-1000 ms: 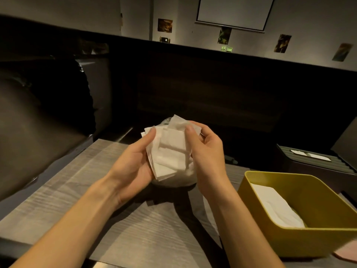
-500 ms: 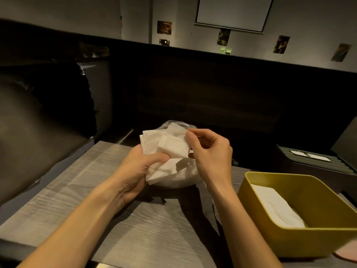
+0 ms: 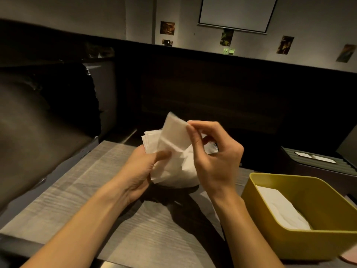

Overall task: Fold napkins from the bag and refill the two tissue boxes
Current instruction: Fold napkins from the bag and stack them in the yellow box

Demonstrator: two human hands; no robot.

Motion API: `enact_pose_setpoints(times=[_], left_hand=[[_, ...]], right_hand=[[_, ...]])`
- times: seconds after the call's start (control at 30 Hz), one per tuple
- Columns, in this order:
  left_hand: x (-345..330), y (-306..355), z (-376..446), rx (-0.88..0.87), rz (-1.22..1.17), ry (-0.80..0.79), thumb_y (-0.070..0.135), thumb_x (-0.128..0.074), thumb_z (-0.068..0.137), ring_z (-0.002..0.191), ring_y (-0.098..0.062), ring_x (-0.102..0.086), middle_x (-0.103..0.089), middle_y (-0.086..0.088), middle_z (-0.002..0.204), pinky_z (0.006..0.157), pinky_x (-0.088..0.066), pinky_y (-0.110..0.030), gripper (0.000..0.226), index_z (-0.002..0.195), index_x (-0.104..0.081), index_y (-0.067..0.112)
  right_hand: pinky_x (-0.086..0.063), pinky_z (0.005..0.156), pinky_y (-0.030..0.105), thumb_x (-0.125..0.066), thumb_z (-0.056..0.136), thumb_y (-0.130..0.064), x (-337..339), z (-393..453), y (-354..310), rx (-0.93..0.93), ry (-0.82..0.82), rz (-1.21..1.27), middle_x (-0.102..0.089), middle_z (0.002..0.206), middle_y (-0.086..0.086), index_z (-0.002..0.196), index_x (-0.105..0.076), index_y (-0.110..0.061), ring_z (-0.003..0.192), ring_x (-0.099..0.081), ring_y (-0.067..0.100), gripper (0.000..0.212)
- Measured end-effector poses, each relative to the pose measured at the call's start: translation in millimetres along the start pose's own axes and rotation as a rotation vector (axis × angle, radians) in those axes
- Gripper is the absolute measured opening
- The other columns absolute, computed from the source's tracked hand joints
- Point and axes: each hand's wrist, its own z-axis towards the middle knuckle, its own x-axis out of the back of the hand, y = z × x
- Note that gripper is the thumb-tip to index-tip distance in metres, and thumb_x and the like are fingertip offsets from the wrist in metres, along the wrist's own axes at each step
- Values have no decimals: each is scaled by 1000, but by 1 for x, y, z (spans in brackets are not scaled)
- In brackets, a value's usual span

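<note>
Two bare hands — one yellow plastic tissue box, one dark ribbed tissue box, one clear plastic bag of white napkins, four small wall pictures.

Soft, matt white paper napkins; a smooth, matt yellow plastic box; a grey wood-grain worktop, matt; a glossy clear plastic bag.

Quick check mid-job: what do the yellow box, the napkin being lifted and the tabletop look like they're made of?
Yellow box: probably moulded plastic, with a smooth matte wall, rounded corners and one even colour. Napkin: thin white tissue paper, with crisp fold creases, bending limply where the right hand pinches it. Table: grey wood-grain surface with fine parallel streaks, likely laminate rather than solid wood, though that's uncertain.
</note>
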Motion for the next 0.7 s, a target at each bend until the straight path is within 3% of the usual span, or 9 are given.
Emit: enact_pose_setpoints(times=[0.1, 0.2, 0.27, 0.33, 0.5, 0.6, 0.7], left_hand=[[0, 1, 0, -8, -14, 17, -3, -62, 93, 96, -21, -77, -79, -7, 104, 76, -63, -33, 34, 122, -66, 13], [-1, 5, -3, 5, -48, -19, -7, -58, 93, 101, -21, -76, -79, -8, 109, 82, -63, -34, 35, 122, -68, 12], [0, 6, -4, 29, -92, -16, 0, -60, 95, 104, -22, -75, -78, -7, 111, 89, -59, -39, 32, 123, -67, 14], [1, 5, -3, 63, -139, 14, 12, -62, 97, 106, -22, -74, -78, -5, 113, 93, -57, -43, 33, 129, -64, 18], [-1, 8, -7, 72, -206, -121, 41, -52, 102, 116, -29, -70, -74, -9, 125, 100, -53, -54, 40, 136, -62, 22], [1, 5, -7, 13, -82, -118, 16, -67, 93, 115, -28, -71, -74, -9, 124, 97, -56, -51, 47, 139, -58, 18], [1, 5, -8, -37, 14, -96, 4, -64, 94, 113, -27, -72, -74, -9, 123, 95, -57, -47, 46, 138, -59, 16]], right_hand=[[-54, 69, 14, -70, 98, -18, -2, -1, -1, -61, 8, 36, -68, 101, -17, 110, -73, -14, 93, -69, 2, 13], [-55, 57, 23, -68, 100, -18, 4, 5, -8, -233, 87, 254, -71, 92, -11, 107, -72, -18, 78, -70, 14, 8], [-58, 62, 26, -67, 100, -21, 6, 9, -8, -329, 69, 313, -72, 93, -9, 105, -72, -23, 82, -71, 14, 7], [-60, 72, 25, -68, 100, -23, 4, 8, -2, -355, -2, 190, -72, 93, -13, 104, -72, -26, 92, -70, 8, 7], [-54, 70, 15, -63, 102, -37, -6, -1, 12, -250, -112, -247, -61, 93, -29, 113, -71, -28, 92, -63, -6, 16], [-53, 78, 16, -62, 102, -41, -7, 0, 12, -270, -129, -284, -58, 99, -28, 123, -68, -30, 94, -61, -7, 25], [-48, 81, 10, -62, 97, -56, -3, 0, 11, -485, -187, -180, -61, 107, -26, 137, -61, -33, 97, -60, -9, 46]])
